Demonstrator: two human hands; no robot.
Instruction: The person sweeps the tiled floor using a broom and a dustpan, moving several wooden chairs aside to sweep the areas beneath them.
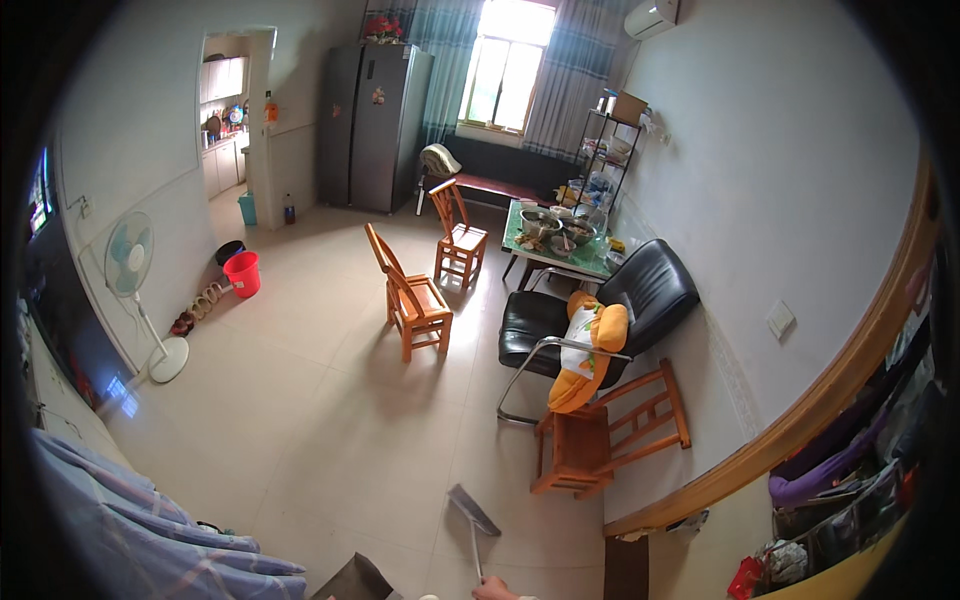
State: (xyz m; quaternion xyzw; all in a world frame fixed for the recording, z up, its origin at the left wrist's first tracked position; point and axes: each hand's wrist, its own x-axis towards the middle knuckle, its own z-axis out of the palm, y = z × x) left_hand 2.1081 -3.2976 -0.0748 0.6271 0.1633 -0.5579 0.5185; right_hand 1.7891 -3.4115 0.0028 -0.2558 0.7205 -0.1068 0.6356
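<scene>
My right hand (496, 590) grips the broom (475, 540) by its pale handle at the bottom edge of the head view, with the broom's flat grey head on the tiled floor (350, 440). A dark dustpan (355, 580) lies to the lower left of the broom, partly cut off by the frame. My left hand is not visible. A tipped-over wooden chair (575, 450) is to the right of the broom, beside a black armchair (525, 325) holding a yellow-and-white cushion (580, 350).
Two wooden chairs (420, 310) stand mid-room, near a green table (515, 225) with bowls, a shelf rack and a sofa. A fridge (370, 130), white fan (130, 255) and red bucket (242, 273) are farther off. Striped fabric (150, 530) lies lower left; a doorframe edges the right.
</scene>
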